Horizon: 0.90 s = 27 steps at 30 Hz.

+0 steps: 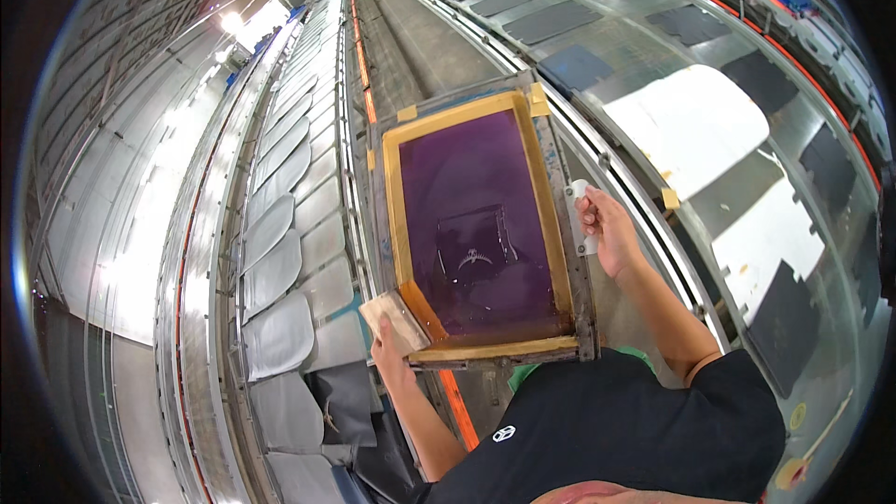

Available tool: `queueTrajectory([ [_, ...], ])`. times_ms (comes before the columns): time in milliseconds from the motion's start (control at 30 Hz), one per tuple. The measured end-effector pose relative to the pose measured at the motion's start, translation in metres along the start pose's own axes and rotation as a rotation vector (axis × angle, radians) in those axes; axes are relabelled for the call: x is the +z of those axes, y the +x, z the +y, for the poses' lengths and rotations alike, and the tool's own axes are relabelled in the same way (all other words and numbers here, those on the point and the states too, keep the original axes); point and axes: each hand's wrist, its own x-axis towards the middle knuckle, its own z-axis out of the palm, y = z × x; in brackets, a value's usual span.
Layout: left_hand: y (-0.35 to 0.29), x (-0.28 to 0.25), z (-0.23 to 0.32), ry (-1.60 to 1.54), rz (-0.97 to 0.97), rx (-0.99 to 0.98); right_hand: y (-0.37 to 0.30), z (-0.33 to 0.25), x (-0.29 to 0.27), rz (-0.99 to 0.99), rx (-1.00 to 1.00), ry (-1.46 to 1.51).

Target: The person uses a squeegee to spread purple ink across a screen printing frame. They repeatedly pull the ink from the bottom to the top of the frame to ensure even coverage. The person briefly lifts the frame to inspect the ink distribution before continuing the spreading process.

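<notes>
Before me is a screen-printing frame [585, 308], its purple mesh [467, 168] edged with tan tape. A small design and some wet-looking marks show on the lower half of the mesh. At the frame's lower left corner, my left hand [388, 355] grips the pale wooden handle of a squeegee [397, 319]. The squeegee's orange-brown blade side leans over the taped edge into the frame. On the right side of the frame, my right hand [605, 229] is closed around a white handle [583, 215] fixed to it.
Long tables run away on both sides. Rows of grey flat pieces [280, 334] lie on the left one. Dark pieces [786, 322] and white sheets [691, 126] cover parts of the right one. Metal rails [635, 187] and an orange strip [457, 411] follow the table edges.
</notes>
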Motion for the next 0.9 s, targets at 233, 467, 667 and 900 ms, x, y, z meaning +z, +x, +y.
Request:
queueTrajectory([
  [233, 0.120, 0.056, -0.007, -0.154, 0.059, -0.059, 0.179, 0.022, 0.062, -0.108, 0.093, -0.032],
  [467, 0.301, 0.142, 0.026, -0.126, 0.030, -0.018, 0.339, 0.003, 0.141, -0.083, 0.040, -0.060],
  [667, 0.434, 0.245, 0.060, 0.015, -0.140, -0.023, 0.410, -0.023, 0.143, 0.030, -0.099, 0.012],
  [900, 0.552, 0.432, 0.070, 0.114, -0.462, 0.014, 0.498, -0.049, 0.095, 0.273, -0.264, 0.104],
])
